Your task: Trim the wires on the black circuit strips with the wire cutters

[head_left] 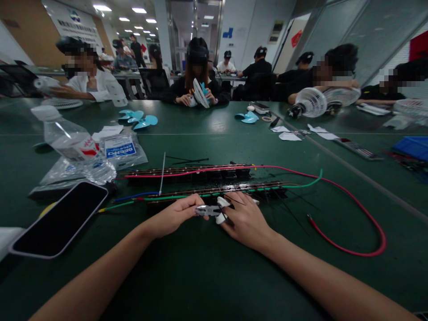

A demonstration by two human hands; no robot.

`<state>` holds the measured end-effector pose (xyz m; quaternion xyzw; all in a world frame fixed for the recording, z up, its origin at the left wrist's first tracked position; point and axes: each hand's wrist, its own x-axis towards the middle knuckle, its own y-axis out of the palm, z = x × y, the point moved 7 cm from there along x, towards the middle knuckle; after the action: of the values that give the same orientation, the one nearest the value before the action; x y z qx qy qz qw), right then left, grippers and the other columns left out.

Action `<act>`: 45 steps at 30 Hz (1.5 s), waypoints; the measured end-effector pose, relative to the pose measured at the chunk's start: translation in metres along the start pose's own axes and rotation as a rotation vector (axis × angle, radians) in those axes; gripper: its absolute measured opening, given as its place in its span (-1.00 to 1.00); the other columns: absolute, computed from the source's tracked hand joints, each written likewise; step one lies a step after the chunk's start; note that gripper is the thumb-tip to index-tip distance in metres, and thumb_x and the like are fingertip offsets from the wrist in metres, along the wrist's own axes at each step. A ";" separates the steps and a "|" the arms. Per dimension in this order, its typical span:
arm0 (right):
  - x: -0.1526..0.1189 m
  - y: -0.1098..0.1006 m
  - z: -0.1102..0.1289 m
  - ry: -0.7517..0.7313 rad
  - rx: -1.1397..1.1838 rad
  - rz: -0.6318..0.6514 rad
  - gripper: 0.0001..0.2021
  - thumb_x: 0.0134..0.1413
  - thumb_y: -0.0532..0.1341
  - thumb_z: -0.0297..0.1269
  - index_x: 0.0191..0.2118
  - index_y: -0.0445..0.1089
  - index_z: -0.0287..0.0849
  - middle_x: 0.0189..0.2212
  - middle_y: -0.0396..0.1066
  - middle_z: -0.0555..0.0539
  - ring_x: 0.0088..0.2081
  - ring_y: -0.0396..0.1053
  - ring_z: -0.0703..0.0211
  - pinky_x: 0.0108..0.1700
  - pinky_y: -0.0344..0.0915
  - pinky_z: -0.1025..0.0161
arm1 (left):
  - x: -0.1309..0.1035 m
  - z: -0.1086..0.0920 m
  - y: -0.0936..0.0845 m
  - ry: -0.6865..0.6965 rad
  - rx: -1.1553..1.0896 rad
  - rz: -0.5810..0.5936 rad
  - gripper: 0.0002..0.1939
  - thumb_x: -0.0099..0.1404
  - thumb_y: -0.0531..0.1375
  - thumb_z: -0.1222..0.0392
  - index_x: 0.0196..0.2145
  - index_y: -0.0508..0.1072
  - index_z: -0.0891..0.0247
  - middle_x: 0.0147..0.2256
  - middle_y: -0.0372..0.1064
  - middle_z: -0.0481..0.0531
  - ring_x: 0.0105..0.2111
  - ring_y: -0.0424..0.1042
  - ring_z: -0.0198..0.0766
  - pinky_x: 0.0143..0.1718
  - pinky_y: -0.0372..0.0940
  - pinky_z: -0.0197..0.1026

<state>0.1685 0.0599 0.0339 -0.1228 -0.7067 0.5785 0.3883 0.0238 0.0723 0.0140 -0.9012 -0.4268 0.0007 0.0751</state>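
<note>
My right hand (245, 218) is closed around the white handles of a pair of pliers (209, 210), whose metal jaws point left. At those jaws, my left hand (180, 214) is closed, its fingers pinched beside the near black strip; what they hold is too small to name. Two long black strips (187, 174) with metal parts lie one behind the other. A green wire (304, 185) runs along the near strip, and a red wire (277, 167) crosses the far one and curls round to the right. One white cable tie (162, 174) stands up from the near strip.
On the left are a phone (62, 218), a water bottle (75, 145) and a plastic bag with a blue label (122, 147). Blue fan blades (145, 121), papers (289, 135) and a blue tray (413, 148) lie farther off. Several people sit across the green table (200, 272).
</note>
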 end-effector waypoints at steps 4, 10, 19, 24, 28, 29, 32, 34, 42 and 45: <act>0.001 0.000 0.001 -0.011 -0.002 0.005 -0.79 0.08 0.20 -0.24 -0.23 0.44 -0.27 -0.09 0.31 -0.28 -0.06 0.23 -0.10 -0.07 0.26 -0.02 | 0.000 0.000 0.000 0.003 0.004 0.002 -0.76 0.40 0.01 0.12 -0.24 0.41 0.28 -0.26 0.27 0.04 -0.18 0.26 -0.22 -0.04 0.12 -0.14; 0.001 0.002 0.001 -0.025 -0.007 0.006 -0.80 0.08 0.21 -0.25 -0.22 0.44 -0.26 -0.13 0.35 -0.26 -0.08 0.26 -0.09 -0.08 0.26 -0.02 | 0.000 0.002 -0.001 -0.005 -0.012 -0.003 -0.76 0.39 0.02 0.09 -0.25 0.41 0.27 -0.26 0.29 0.04 -0.20 0.26 -0.21 -0.07 0.14 -0.15; 0.002 0.001 0.001 -0.042 -0.009 0.009 -0.81 0.07 0.22 -0.26 -0.24 0.45 -0.26 -0.14 0.37 -0.25 -0.10 0.29 -0.07 -0.08 0.27 0.01 | 0.000 0.001 0.000 -0.010 0.001 0.001 -0.75 0.39 0.02 0.10 -0.23 0.41 0.27 -0.26 0.29 0.04 -0.19 0.26 -0.22 -0.06 0.12 -0.15; 0.000 0.002 0.001 -0.050 0.022 -0.015 -0.83 0.05 0.24 -0.24 -0.29 0.45 -0.25 -0.17 0.40 -0.24 -0.12 0.34 -0.04 -0.06 0.28 0.03 | 0.000 0.001 0.000 -0.015 0.013 0.005 -0.72 0.39 0.02 0.05 -0.24 0.41 0.27 -0.25 0.30 0.05 -0.19 0.26 -0.20 -0.06 0.13 -0.14; -0.002 0.003 0.001 -0.044 0.030 -0.011 -0.84 0.04 0.24 -0.25 -0.33 0.46 -0.26 -0.18 0.41 -0.24 -0.13 0.35 -0.02 -0.06 0.28 0.04 | 0.000 0.002 -0.001 -0.021 0.007 -0.001 -0.73 0.39 0.02 0.05 -0.24 0.42 0.27 -0.26 0.29 0.04 -0.20 0.26 -0.21 -0.07 0.14 -0.14; -0.002 0.003 0.001 -0.042 0.031 -0.005 -0.84 0.04 0.24 -0.25 -0.34 0.46 -0.26 -0.19 0.41 -0.24 -0.13 0.35 -0.01 -0.07 0.29 0.05 | 0.000 0.002 -0.001 -0.024 0.008 -0.001 -0.73 0.39 0.02 0.06 -0.24 0.42 0.27 -0.26 0.29 0.04 -0.20 0.26 -0.21 -0.07 0.14 -0.15; -0.001 0.004 0.001 -0.037 0.032 0.006 -0.85 0.03 0.24 -0.27 -0.38 0.45 -0.26 -0.20 0.41 -0.23 -0.14 0.36 -0.01 -0.09 0.31 0.06 | 0.000 0.001 -0.001 -0.022 0.015 -0.007 -0.73 0.39 0.01 0.07 -0.25 0.42 0.26 -0.25 0.29 0.04 -0.20 0.27 -0.22 -0.06 0.14 -0.14; -0.001 0.003 0.001 -0.033 0.030 0.006 -0.86 0.02 0.24 -0.28 -0.40 0.44 -0.26 -0.21 0.41 -0.24 -0.16 0.36 -0.01 -0.11 0.32 0.07 | 0.000 0.000 0.000 -0.019 0.014 -0.008 -0.73 0.39 0.01 0.07 -0.25 0.42 0.26 -0.25 0.29 0.04 -0.19 0.27 -0.22 -0.06 0.14 -0.14; 0.000 0.001 0.001 -0.019 0.006 -0.015 -0.87 -0.02 0.25 -0.29 -0.45 0.44 -0.25 -0.22 0.40 -0.23 -0.21 0.33 0.01 -0.19 0.34 0.10 | 0.001 -0.002 0.000 -0.008 0.009 -0.024 -0.75 0.40 0.01 0.10 -0.25 0.41 0.28 -0.26 0.30 0.05 -0.18 0.29 -0.21 -0.04 0.14 -0.12; 0.000 0.001 -0.001 0.001 0.007 -0.014 -0.86 -0.01 0.25 -0.29 -0.47 0.44 -0.25 -0.26 0.40 -0.22 -0.27 0.33 0.04 -0.24 0.34 0.12 | 0.001 -0.003 0.000 0.001 0.006 -0.059 -0.76 0.41 0.00 0.15 -0.27 0.41 0.29 -0.27 0.33 0.05 -0.18 0.31 -0.22 -0.04 0.16 -0.14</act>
<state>0.1687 0.0605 0.0332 -0.1168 -0.7054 0.5782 0.3931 0.0247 0.0720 0.0171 -0.8880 -0.4533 -0.0005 0.0779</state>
